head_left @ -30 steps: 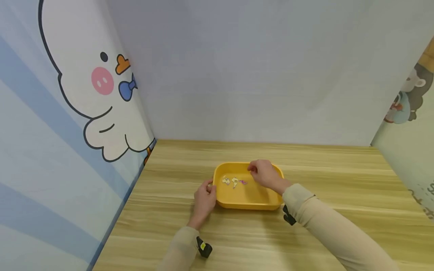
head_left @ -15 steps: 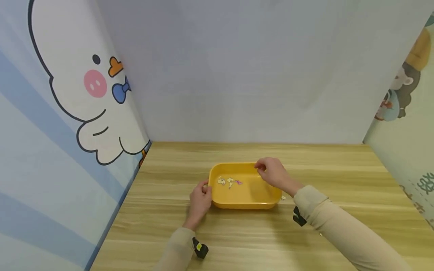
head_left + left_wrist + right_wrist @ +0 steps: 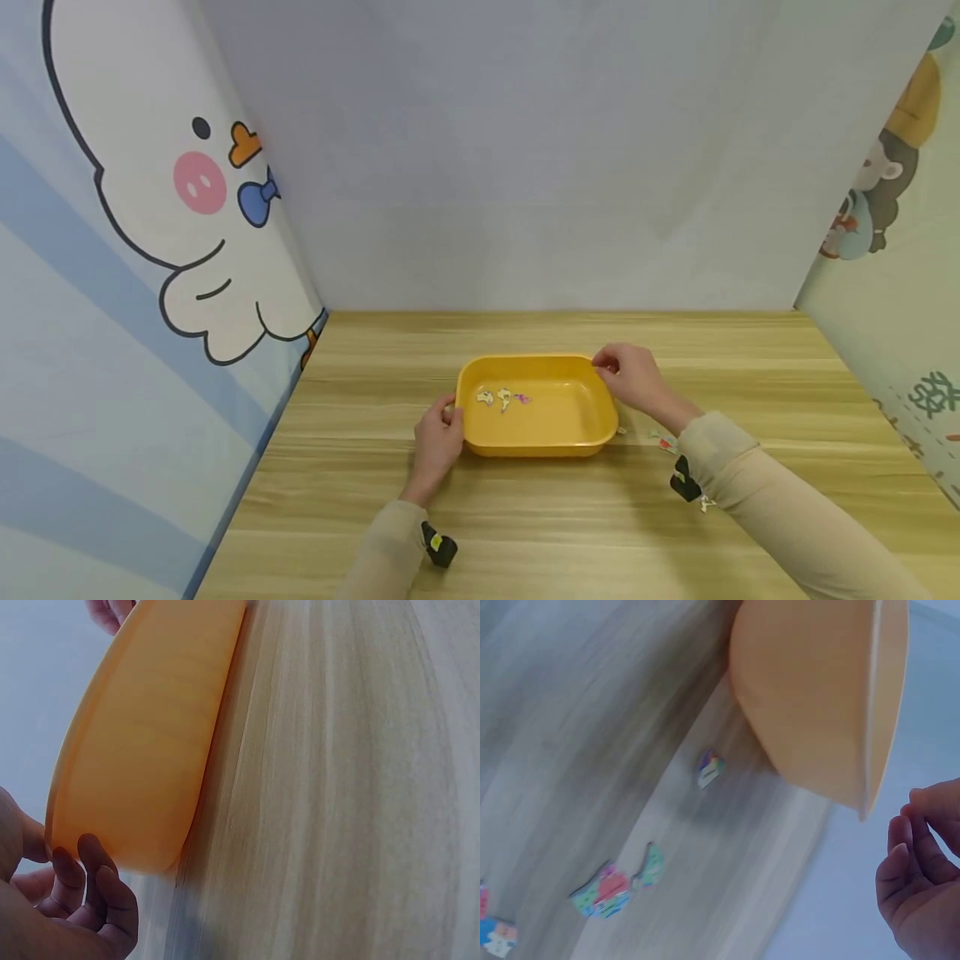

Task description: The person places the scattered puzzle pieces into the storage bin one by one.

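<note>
Rightward, from over the inside of the yellow plastic tray (image 3: 555,425) to just beside its far right corner, my right hand (image 3: 636,379) has moved. Its fingers curl, thumb and fingertip close together — whether they pinch something small, I cannot tell. With my left hand (image 3: 438,440) I hold the tray's smooth, rounded left end between thumb and fingers. On its glossy floor lie two cream cut-out pieces (image 3: 503,395) and a thin purple piece (image 3: 523,399); on the wood-grain table (image 3: 540,517) to the right lie flat, irregular patterned pieces (image 3: 609,892) — red and green among them.
</note>
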A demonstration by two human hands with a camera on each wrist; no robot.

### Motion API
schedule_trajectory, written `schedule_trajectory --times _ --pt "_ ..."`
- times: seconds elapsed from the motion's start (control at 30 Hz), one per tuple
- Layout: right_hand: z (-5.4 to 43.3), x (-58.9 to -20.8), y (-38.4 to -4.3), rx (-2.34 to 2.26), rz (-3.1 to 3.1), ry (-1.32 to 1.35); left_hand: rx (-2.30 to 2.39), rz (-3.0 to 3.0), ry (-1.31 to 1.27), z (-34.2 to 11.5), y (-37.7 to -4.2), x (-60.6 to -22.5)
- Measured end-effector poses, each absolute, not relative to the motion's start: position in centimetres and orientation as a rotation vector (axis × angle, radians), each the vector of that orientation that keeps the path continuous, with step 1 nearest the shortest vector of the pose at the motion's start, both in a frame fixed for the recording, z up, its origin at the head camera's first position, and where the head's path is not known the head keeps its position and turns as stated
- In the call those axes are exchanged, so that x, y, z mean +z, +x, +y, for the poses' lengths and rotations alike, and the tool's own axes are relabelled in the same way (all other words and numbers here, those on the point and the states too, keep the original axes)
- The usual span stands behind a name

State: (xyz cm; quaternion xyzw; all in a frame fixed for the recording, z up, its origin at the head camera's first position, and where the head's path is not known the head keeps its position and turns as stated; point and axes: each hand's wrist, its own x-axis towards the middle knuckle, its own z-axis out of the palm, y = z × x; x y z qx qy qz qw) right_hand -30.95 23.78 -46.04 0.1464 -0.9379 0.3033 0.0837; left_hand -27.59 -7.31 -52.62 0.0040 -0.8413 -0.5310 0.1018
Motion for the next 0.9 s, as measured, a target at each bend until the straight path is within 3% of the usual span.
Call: schedule_trajectory --times 0.4,0.9 --pt "26.8 -47.8 -29.5 0.854 -2.886 0.340 -1.579 -2.483 0.006 -7.3 -27.4 -52.3" --pt "27.5 -49.0 -28.5 0.720 -3.159 0.495 -1.574 -2.480 -0.007 -7.4 -27.5 -52.5"
